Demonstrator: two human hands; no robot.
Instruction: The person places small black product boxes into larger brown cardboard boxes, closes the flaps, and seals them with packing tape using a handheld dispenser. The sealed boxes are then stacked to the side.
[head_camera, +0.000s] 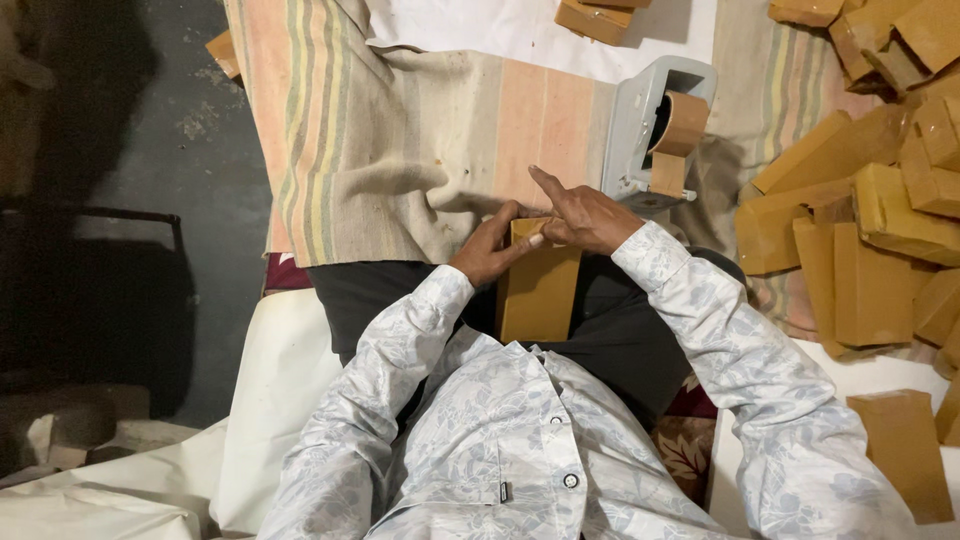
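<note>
Both hands, left hand (487, 250) and right hand (585, 218), pinch the brown packet's (540, 290) top edge with closed fingers on the lap; striped cloth (400, 150) ahead lies open.

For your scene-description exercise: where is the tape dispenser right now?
In the head view, the tape dispenser sits on the striped blanket, just beyond the right hand, left of the pile of brown packets.

A flat tan-brown rectangular package (540, 290) stands on the lap; many like packages (870, 210) lie heaped at right

The brown packet's (540, 290) top end is hidden under both hands; the packet pile (880, 200) runs off-frame.
</note>
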